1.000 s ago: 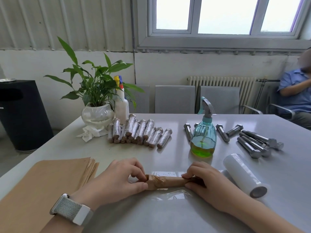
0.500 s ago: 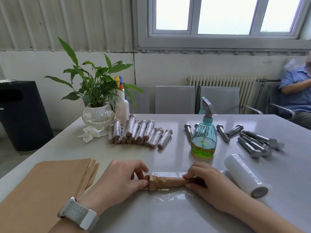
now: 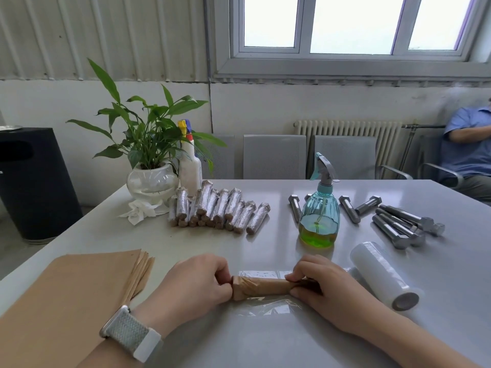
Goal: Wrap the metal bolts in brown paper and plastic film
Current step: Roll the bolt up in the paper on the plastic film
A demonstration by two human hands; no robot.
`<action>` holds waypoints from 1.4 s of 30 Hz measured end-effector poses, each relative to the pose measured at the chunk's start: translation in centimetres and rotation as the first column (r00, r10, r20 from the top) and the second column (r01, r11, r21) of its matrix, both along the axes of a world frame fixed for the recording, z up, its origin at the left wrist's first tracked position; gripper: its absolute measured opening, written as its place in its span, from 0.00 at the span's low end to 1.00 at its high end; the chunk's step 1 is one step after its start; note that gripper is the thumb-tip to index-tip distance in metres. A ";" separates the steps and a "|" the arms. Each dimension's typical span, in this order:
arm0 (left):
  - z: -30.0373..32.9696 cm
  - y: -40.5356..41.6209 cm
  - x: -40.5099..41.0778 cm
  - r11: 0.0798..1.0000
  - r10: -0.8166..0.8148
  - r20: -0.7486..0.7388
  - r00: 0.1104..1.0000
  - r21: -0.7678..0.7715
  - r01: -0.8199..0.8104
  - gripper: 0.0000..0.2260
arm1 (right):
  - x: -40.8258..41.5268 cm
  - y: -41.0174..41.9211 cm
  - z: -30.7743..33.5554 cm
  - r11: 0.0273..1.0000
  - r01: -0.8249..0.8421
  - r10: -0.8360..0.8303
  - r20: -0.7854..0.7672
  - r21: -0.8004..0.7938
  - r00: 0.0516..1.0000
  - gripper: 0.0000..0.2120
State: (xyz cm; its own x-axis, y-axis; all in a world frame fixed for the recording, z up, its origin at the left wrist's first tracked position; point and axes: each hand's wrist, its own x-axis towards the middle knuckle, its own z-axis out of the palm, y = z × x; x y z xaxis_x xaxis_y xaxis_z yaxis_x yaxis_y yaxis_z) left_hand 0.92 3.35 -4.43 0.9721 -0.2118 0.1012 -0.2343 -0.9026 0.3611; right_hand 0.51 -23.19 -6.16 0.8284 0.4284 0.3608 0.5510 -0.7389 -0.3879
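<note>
Since a second ago: left hand [image 3: 196, 284] drawn in tighter against the near-left end of the paper-wrapped bolt [image 3: 263, 286], fingers [image 3: 221, 272] now bunched and pinching the twisted paper end rather than resting spread beside it. Right hand [image 3: 326, 290] much as before, fingers curled over the other end and gripping it, thumb tucked beneath. Bundle itself barely shifted. Likely meaning: brown-paper stage finished on this piece, ends being held shut while the plastic film [image 3: 268, 308] gets rolled around it.

Lying flat on the surface [image 3: 265, 346], on top of a clear sheet of film spread between the two hands, near the front edge. Long axis running left to right across the view, roughly parallel to the front edge, right end perhaps slightly farther away. Which end carries the bolt head: cannot tell, paper hides it.

Film roll [image 3: 382, 277] just beside the right hand, tilted diagonally. Bare bolts [image 3: 398, 224] waiting farther right; finished wrapped bundles [image 3: 220, 208] rowed up beyond, near the plant [image 3: 148, 136]. Stack of brown paper [image 3: 79, 288] at left.
</note>
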 end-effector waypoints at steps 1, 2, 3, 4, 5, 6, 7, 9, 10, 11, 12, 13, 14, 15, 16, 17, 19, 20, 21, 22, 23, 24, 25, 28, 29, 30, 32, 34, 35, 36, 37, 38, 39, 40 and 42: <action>0.3 -0.1 0.2 1.000 0.011 -0.062 0.998 0.009 -0.010 0.04 | 0.0 0.0 0.0 1.000 -0.001 0.001 0.000 -0.003 1.000 0.05; 0.7 -0.2 0.5 1.000 0.006 -0.117 0.993 0.023 -0.003 0.04 | 0.0 -0.1 0.0 1.000 -0.002 0.002 -0.003 -0.004 1.000 0.05; 1.1 -0.4 0.9 0.998 -0.005 -0.163 0.987 0.053 0.013 0.05 | 0.1 -0.1 0.0 1.000 -0.005 0.005 -0.006 -0.004 1.000 0.05; 1.7 -0.5 1.2 0.995 -0.013 -0.202 0.979 0.097 0.034 0.05 | 0.1 -0.1 0.0 1.000 -0.009 0.009 -0.008 -0.003 1.000 0.04; 2.3 -0.7 1.7 0.989 -0.015 -0.243 0.970 0.136 0.049 0.05 | 0.1 -0.1 0.0 1.000 -0.012 0.012 -0.008 -0.001 1.000 0.04; 2.8 -1.0 2.1 0.986 -0.007 -0.296 0.955 0.158 0.056 0.05 | 0.1 -0.1 0.0 1.000 -0.014 0.014 -0.007 -0.001 1.000 0.04; 3.4 -1.2 2.6 0.984 0.006 -0.358 0.934 0.167 0.058 0.06 | 0.1 -0.1 0.0 1.000 -0.014 0.014 -0.004 -0.001 1.000 0.05; 4.6 -1.6 3.3 0.977 0.031 -0.477 0.879 0.200 0.074 0.09 | 0.1 -0.2 -0.1 1.000 -0.012 0.012 0.002 -0.002 1.000 0.05; 5.1 -1.8 3.6 0.971 0.048 -0.519 0.853 0.226 0.083 0.09 | 0.1 -0.2 -0.1 1.000 -0.012 0.012 0.003 -0.001 1.000 0.05; 5.4 -1.9 3.9 0.965 0.066 -0.550 0.832 0.248 0.088 0.07 | 0.1 -0.2 -0.1 1.000 -0.013 0.013 0.002 -0.001 1.000 0.05; 5.7 -2.1 4.1 0.962 0.080 -0.577 0.813 0.259 0.090 0.07 | 0.2 -0.2 -0.1 1.000 -0.012 0.012 0.001 -0.001 1.000 0.05; 5.9 -2.3 4.2 0.961 0.091 -0.604 0.792 0.261 0.088 0.08 | 0.2 -0.3 -0.2 1.000 -0.011 0.011 -0.001 -0.003 1.000 0.05; 6.1 -2.4 4.3 0.964 0.104 -0.636 0.765 0.253 0.080 0.10 | 0.2 -0.3 -0.2 1.000 -0.010 0.010 -0.004 -0.006 1.000 0.05; 6.1 -2.4 4.3 0.969 0.118 -0.666 0.736 0.241 0.063 0.12 | 0.2 -0.3 -0.2 1.000 -0.010 0.010 -0.006 -0.010 1.000 0.05; 6.1 -2.5 4.3 0.973 0.129 -0.687 0.716 0.228 0.044 0.12 | 0.3 -0.3 -0.2 1.000 -0.012 0.012 -0.009 -0.010 1.000 0.05; 6.1 -2.5 4.3 0.976 0.135 -0.696 0.705 0.215 0.026 0.12 | 0.3 -0.3 -0.2 1.000 -0.013 0.013 -0.011 -0.007 1.000 0.05; 6.0 -2.7 4.0 0.987 0.119 -0.712 0.692 0.161 -0.005 0.08 | 0.4 -0.3 -0.2 1.000 -0.016 0.016 -0.014 -0.003 1.000 0.05; 5.8 -2.8 3.8 0.993 0.101 -0.716 0.691 0.115 -0.025 0.07 | 0.4 -0.3 -0.3 1.000 -0.017 0.017 -0.016 -0.002 1.000 0.05; 5.7 -2.9 3.7 0.996 0.083 -0.709 0.700 0.066 -0.051 0.06 | 0.4 -0.4 -0.3 1.000 -0.017 0.017 -0.018 0.000 1.000 0.06; 5.6 -3.0 3.5 0.997 0.068 -0.693 0.718 0.021 -0.074 0.06 | 0.5 -0.4 -0.3 1.000 -0.017 0.017 -0.021 0.000 1.000 0.06; 5.5 -3.0 3.3 0.996 0.056 -0.673 0.738 -0.014 -0.089 0.05 | 0.5 -0.4 -0.3 1.000 -0.017 0.017 -0.024 -0.002 1.000 0.06; 5.4 -2.9 3.2 0.994 0.044 -0.654 0.755 -0.046 -0.098 0.04 | 0.5 -0.4 -0.3 1.000 -0.018 0.018 -0.028 -0.001 0.999 0.06; 5.5 -2.8 3.0 0.991 0.032 -0.642 0.766 -0.078 -0.107 0.03 | 0.5 -0.4 -0.3 1.000 -0.019 0.019 -0.033 0.001 0.999 0.05; 5.7 -2.2 2.4 0.968 -0.002 -0.622 0.783 -0.197 -0.154 0.02 | 0.5 -0.3 -0.2 0.999 -0.030 0.031 -0.051 0.016 0.998 0.05; 5.7 -2.0 2.2 0.947 -0.013 -0.615 0.788 -0.260 -0.187 0.04 | 0.5 -0.4 -0.2 0.999 -0.034 0.035 -0.055 0.020 0.998 0.06; 5.6 -1.7 1.8 0.915 -0.020 -0.610 0.792 -0.331 -0.232 0.06 | 0.4 -0.4 -0.2 0.999 -0.037 0.038 -0.054 0.022 0.998 0.06; 5.2 -1.0 1.1 0.818 -0.025 -0.609 0.792 -0.468 -0.335 0.08 | 0.4 -0.4 -0.2 0.999 -0.039 0.040 -0.049 0.025 0.998 0.05; 4.4 -0.5 0.2 0.696 -0.041 -0.627 0.778 -0.577 -0.428 0.11 | 0.5 -0.4 -0.3 0.999 -0.041 0.042 -0.047 0.018 0.998 0.05; 4.0 -0.4 -0.3 0.640 -0.049 -0.629 0.776 -0.616 -0.459 0.11 | 0.5 -0.4 -0.3 0.999 -0.040 0.041 -0.045 0.013 0.998 0.04; 3.6 -0.3 -0.7 0.598 -0.050 -0.622 0.781 -0.645 -0.475 0.11 | 0.5 -0.4 -0.2 0.999 -0.038 0.038 -0.045 0.011 0.998 0.04; 3.2 -0.2 -1.2 0.566 -0.044 -0.607 0.794 -0.670 -0.480 0.09 | 0.5 -0.3 -0.2 0.999 -0.035 0.036 -0.045 0.011 0.998 0.04; 2.7 -0.4 -1.7 0.536 -0.033 -0.584 0.811 -0.695 -0.479 0.08 | 0.5 -0.3 -0.2 0.999 -0.034 0.035 -0.045 0.013 0.998 0.04; 2.2 -0.5 -2.0 0.503 -0.011 -0.558 0.829 -0.720 -0.478 0.06 | 0.4 -0.3 -0.2 0.999 -0.033 0.033 -0.045 0.014 0.998 0.05; 1.7 -0.8 -2.3 0.471 0.021 -0.530 0.848 -0.742 -0.476 0.05 | 0.4 -0.3 -0.2 0.999 -0.030 0.031 -0.048 0.014 0.998 0.05; 0.9 -1.4 -2.7 0.440 0.095 -0.457 0.884 -0.778 -0.449 0.02 | 0.3 -0.3 -0.2 0.999 -0.028 0.029 -0.053 0.018 0.998 0.05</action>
